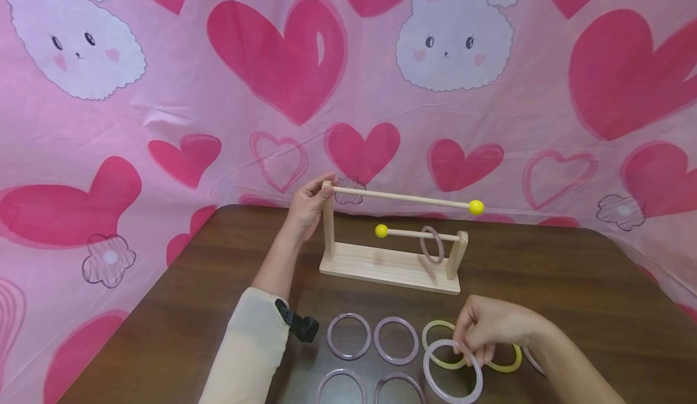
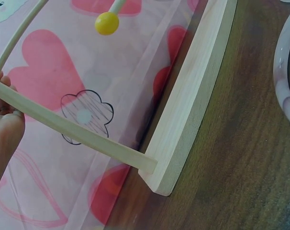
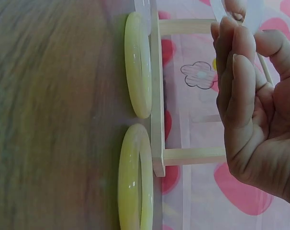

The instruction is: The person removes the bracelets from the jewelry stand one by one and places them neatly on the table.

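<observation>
My left hand (image 1: 307, 207) grips the top of the tall post (image 1: 328, 228) of a wooden stand (image 1: 381, 266), its thumb beside the upper rod. That rod ends in a yellow ball (image 1: 476, 207). A purple ring (image 1: 440, 248) hangs on the shorter lower rod (image 1: 405, 233), near the short post. Over the front of the table, my right hand (image 1: 498, 325) pinches a pale purple ring (image 1: 428, 372) between thumb and fingers. In the right wrist view the held ring (image 3: 253, 17) shows only partly, at the top edge.
Two yellow rings (image 1: 506, 368) lie under and beside the right hand, partly covered by it. Several purple rings (image 1: 377, 340) lie flat on the brown table (image 1: 179, 325) to their left. A pink cloth (image 1: 245, 89) with hearts and rabbits hangs behind the table.
</observation>
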`<action>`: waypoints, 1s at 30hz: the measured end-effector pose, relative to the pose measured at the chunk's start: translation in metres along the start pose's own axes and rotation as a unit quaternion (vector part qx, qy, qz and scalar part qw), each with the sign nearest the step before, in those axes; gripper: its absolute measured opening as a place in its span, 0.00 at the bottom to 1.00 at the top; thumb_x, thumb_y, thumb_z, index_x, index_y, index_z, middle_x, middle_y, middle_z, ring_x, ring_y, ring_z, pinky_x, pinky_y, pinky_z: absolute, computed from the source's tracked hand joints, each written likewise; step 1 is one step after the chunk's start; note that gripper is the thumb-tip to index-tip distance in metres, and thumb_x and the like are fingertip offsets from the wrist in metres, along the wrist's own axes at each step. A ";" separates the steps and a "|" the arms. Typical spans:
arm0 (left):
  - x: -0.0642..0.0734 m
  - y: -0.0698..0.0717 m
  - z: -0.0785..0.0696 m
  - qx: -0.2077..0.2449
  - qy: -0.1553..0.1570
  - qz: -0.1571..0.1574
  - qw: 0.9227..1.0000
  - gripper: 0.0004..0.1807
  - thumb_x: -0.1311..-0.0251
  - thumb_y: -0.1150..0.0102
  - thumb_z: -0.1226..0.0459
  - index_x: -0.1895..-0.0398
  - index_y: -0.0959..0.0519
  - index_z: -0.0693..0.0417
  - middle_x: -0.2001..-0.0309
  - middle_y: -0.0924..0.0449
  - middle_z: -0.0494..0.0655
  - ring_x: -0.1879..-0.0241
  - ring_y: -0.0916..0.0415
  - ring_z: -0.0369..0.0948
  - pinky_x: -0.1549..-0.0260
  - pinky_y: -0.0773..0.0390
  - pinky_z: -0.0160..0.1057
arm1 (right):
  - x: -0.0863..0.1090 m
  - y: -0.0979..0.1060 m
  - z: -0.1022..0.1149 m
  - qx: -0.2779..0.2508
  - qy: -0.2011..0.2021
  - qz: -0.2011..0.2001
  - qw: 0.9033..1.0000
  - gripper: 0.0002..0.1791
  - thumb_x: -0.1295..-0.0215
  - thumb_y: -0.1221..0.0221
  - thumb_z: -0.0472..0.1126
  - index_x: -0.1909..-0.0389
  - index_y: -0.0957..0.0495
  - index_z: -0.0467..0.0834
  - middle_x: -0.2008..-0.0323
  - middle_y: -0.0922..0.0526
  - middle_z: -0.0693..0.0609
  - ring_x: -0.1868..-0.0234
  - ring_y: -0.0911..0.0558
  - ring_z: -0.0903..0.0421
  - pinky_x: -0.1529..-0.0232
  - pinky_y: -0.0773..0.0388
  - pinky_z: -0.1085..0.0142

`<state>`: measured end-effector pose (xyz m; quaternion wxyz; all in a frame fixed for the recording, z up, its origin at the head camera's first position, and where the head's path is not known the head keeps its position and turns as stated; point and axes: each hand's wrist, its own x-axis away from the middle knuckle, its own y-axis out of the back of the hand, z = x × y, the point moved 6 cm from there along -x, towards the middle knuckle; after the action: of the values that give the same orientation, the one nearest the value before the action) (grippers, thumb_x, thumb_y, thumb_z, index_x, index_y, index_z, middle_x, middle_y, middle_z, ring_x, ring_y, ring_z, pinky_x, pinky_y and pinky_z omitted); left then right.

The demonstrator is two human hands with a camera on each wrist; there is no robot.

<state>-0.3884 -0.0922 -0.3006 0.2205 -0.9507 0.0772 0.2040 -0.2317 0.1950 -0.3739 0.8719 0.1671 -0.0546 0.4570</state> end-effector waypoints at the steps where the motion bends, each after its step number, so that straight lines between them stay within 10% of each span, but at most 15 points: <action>1: 0.000 0.000 0.000 -0.002 0.000 -0.001 1.000 0.19 0.67 0.31 0.52 0.65 0.17 0.39 0.64 0.19 0.39 0.57 0.26 0.34 0.46 0.37 0.36 | 0.001 0.000 -0.001 0.000 -0.002 0.002 1.000 0.09 0.53 0.51 0.23 0.74 0.22 0.25 0.82 0.18 0.49 0.83 0.21 0.64 0.83 0.27 0.75; 30: 0.000 -0.001 0.000 0.012 0.000 0.005 1.000 0.19 0.67 0.30 0.53 0.65 0.17 0.39 0.65 0.19 0.39 0.57 0.26 0.34 0.47 0.36 0.35 | 0.003 -0.015 -0.013 0.046 -0.026 0.049 0.997 0.12 0.58 0.50 0.22 0.79 0.18 0.33 0.86 0.20 0.53 0.86 0.23 0.67 0.86 0.31 0.79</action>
<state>-0.3882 -0.0913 -0.3001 0.2314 -0.9475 0.0843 0.2040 -0.2182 0.1938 -0.3886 0.8384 0.2157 -0.0641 0.4965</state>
